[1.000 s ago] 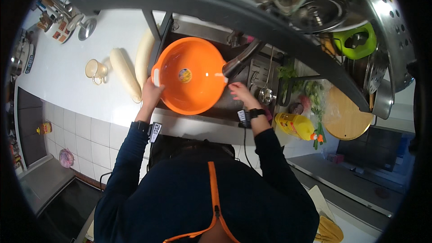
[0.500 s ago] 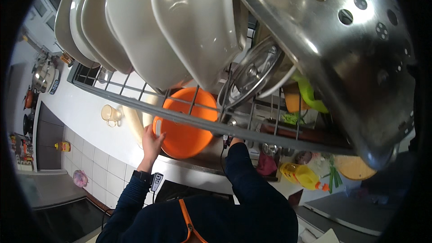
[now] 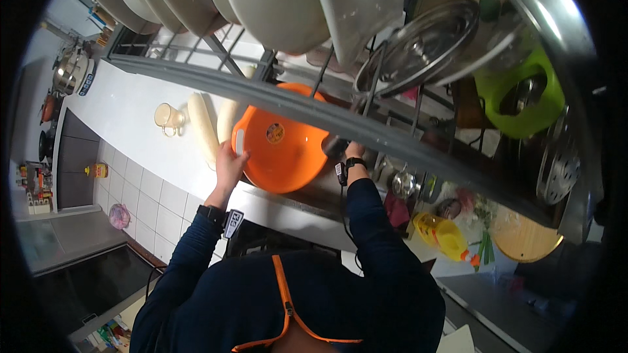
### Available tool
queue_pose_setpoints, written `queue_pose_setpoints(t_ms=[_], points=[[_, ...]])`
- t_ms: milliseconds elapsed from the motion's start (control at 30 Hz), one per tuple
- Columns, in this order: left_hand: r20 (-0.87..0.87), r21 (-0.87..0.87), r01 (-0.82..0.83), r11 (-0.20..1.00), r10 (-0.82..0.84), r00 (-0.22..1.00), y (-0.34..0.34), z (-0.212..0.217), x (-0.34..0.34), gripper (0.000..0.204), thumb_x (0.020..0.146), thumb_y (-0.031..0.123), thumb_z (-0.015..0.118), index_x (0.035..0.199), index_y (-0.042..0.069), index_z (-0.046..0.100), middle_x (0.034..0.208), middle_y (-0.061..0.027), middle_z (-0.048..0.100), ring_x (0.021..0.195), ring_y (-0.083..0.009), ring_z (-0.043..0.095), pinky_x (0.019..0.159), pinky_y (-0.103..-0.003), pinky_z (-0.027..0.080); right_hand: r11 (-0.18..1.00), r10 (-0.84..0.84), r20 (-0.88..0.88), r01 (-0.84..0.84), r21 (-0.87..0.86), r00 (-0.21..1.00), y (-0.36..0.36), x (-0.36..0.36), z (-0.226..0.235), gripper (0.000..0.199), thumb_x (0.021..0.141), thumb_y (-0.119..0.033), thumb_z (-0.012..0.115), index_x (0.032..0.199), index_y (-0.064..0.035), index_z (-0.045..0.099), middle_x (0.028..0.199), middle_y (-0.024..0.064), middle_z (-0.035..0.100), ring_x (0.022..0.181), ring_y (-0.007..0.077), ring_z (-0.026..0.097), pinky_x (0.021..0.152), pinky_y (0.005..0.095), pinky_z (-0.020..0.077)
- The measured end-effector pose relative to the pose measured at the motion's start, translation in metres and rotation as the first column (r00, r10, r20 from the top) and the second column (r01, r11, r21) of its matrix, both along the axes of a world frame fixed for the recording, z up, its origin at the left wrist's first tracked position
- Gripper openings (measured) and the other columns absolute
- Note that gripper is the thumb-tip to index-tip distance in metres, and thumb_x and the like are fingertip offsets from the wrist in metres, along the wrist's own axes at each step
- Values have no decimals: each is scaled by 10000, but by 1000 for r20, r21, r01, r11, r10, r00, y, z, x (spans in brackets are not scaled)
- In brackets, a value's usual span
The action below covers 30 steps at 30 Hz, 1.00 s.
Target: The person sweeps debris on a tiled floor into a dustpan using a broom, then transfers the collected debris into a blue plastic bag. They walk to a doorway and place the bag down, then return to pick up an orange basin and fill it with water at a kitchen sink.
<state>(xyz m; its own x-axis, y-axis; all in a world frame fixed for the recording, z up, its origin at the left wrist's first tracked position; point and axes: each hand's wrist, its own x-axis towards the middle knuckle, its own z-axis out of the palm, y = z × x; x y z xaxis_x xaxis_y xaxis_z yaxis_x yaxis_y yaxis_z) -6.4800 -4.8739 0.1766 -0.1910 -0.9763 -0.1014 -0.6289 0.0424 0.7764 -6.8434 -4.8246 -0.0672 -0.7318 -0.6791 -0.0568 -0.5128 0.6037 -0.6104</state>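
Note:
A round orange plastic bowl [image 3: 281,157] is tilted over the sink at the counter's edge. My left hand [image 3: 229,165] grips its left rim, thumb on the inside. My right hand [image 3: 355,151], with a dark watch at the wrist, is at the bowl's right rim. Its fingers are mostly hidden behind the grey bar of the dish rack [image 3: 196,78], so I cannot tell what they hold. Two long white radishes [image 3: 201,127] lie on the white counter just left of the bowl.
A glass mug [image 3: 167,117] stands left of the radishes. The overhead rack holds white plates [image 3: 275,0], a glass lid [image 3: 425,42] and a green holder [image 3: 523,98]. A yellow bottle [image 3: 445,235] and a round wooden board [image 3: 526,238] sit at right.
The view has tipped upward, so the dish rack and plates now fill the top. The orange bowl stays in my left hand over the sink, and my right hand stays at its right rim.

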Motion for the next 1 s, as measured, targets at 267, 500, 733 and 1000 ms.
queue_pose_setpoints(t_ms=[267,500,733,1000], points=[[-417,258,-50,965,158,895,1,-27,-2,354,805,95,720,1120,-11,599,885,-56,653,747,-148,613,713,-285,498,827,-165,661,468,-311,732,48,-70,76,171,905,-124,641,1030,-27,577,786,82,655,640,217,661,485,285,527],[-478,549,-11,836,325,816,10,-53,-8,229,845,82,649,1063,50,587,780,20,586,631,-81,556,552,-240,479,678,42,900,650,-345,434,22,-108,134,209,921,-123,624,1074,9,570,909,141,663,777,257,707,645,324,620],[-495,609,26,793,354,793,24,-57,-8,185,830,60,637,1005,60,576,703,22,542,541,-76,510,458,-227,422,842,81,338,118,-527,938,16,-58,191,248,953,-141,573,1169,-20,574,1129,131,640,979,250,655,771,351,552],[-446,576,8,817,306,841,21,-50,-8,164,848,93,621,1002,64,572,692,19,539,537,-87,522,481,-231,464,915,369,-32,-369,-166,929,19,-36,221,341,891,-255,566,1128,-14,611,1166,237,604,1110,404,560,908,428,473]])
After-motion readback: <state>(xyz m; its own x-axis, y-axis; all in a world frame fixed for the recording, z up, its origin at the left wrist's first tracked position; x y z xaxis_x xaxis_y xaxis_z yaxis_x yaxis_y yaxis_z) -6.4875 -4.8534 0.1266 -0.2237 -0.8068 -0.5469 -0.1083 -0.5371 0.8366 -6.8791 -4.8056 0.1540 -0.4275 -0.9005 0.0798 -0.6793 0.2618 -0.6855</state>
